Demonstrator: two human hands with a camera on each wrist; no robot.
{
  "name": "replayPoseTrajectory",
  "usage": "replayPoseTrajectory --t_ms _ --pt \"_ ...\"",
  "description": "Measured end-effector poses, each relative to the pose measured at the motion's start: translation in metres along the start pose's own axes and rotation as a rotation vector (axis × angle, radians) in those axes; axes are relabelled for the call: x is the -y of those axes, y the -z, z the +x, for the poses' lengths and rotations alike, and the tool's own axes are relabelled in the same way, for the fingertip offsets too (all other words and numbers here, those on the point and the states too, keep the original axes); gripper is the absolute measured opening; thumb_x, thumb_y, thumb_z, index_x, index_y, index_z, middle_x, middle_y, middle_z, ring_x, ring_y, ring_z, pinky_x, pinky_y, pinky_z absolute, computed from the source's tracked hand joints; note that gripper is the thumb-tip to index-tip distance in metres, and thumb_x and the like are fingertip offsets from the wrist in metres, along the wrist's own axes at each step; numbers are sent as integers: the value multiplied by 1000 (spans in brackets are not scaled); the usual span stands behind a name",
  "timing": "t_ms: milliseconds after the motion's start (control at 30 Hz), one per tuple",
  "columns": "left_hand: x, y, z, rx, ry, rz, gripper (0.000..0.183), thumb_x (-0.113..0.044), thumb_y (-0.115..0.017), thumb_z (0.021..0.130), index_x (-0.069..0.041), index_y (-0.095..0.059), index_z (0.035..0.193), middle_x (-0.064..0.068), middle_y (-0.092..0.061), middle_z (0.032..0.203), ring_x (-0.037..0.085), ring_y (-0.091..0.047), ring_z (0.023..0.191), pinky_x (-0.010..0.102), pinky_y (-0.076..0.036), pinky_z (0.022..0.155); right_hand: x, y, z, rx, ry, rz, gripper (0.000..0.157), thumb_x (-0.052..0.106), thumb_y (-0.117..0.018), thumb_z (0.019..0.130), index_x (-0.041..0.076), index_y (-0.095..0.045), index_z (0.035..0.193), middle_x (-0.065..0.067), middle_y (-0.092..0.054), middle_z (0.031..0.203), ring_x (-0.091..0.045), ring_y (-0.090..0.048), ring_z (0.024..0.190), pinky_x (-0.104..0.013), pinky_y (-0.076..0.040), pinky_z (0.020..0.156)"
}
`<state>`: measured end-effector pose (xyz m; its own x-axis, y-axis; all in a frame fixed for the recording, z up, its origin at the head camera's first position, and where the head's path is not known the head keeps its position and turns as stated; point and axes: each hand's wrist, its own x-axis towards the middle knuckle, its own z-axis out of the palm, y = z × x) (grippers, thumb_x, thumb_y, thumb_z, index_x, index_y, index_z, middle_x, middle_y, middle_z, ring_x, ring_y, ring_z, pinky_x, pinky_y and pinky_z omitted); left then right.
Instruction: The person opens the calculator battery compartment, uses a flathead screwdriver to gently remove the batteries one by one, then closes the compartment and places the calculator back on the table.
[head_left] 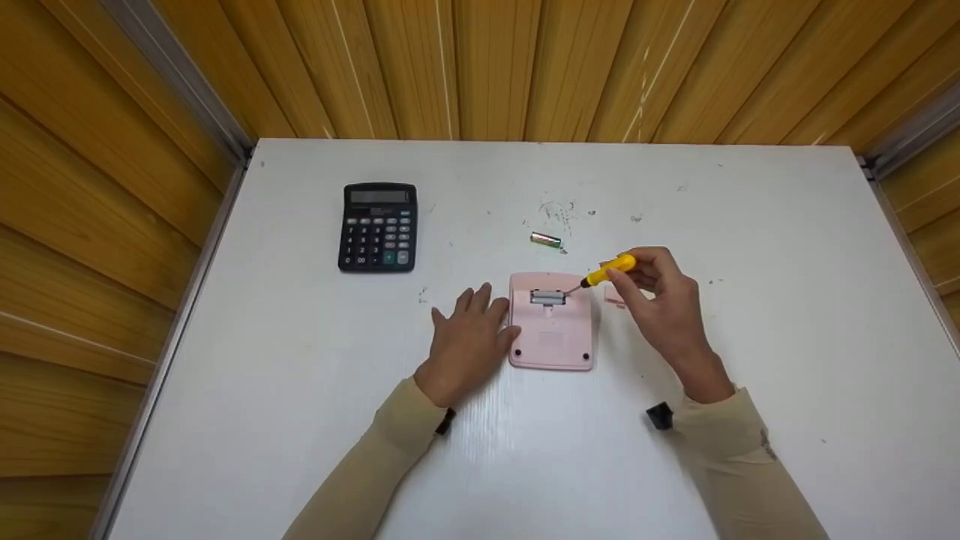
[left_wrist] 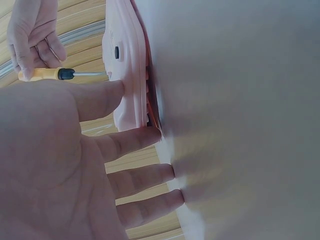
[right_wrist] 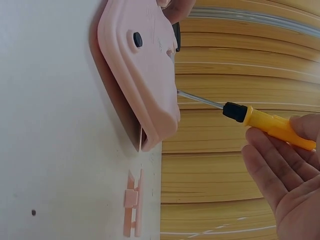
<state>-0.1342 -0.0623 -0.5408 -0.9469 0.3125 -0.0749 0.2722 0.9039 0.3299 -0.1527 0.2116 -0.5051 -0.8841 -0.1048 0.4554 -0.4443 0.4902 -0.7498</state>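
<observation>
A pink calculator (head_left: 551,341) lies face down on the table with its battery compartment uncovered and a grey battery (head_left: 547,298) in it. My right hand (head_left: 671,307) pinches the yellow handle of a screwdriver (head_left: 611,270) between thumb and fingers. The screwdriver's thin metal shaft points at the right end of the battery compartment. With fingers spread and straight, my left hand (head_left: 469,341) rests at the calculator's left side. Its thumb (left_wrist: 102,97) presses on the casing, the index fingertip is at the edge, and the other fingertips are at the tabletop.
A loose battery (head_left: 546,240) lies beyond the pink calculator. The pink battery cover (right_wrist: 132,205) sits on the table to the calculator's right, partly behind my right hand in the head view. A black calculator (head_left: 377,227) lies face up at the back left. Wood-patterned panels surround the white table (head_left: 300,375).
</observation>
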Motion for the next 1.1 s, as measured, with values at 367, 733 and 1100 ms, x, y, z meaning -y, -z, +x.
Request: replayPoseTrajectory --t_ms 367,733,1100 --pt "0 1 0 -3 -8 2 51 -48 -54 110 -16 -62 149 16 -47 162 40 -43 148 81 -37 102 -10 4 -1 13 22 50 30 -6 -72 98 -11 -56 123 -14 -77 117 -6 -72 103 -20 -55 90" --pt "-1 0 1 -6 -15 8 51 -48 -55 110 -15 -62 147 18 -47 162 41 -43 148 82 -37 100 -25 10 -3 32 -28 194 27 -8 -66 100 -13 -52 123 -19 -75 117 -14 -74 100 -26 -58 90" --pt "-1 1 0 2 -9 -10 51 -47 -55 110 -14 -61 149 16 -46 162 40 -42 149 82 -37 102 -44 11 -6 -4 -191 352 27 -2 -64 105 -11 -50 126 -23 -71 120 -24 -75 104 -34 -59 89"
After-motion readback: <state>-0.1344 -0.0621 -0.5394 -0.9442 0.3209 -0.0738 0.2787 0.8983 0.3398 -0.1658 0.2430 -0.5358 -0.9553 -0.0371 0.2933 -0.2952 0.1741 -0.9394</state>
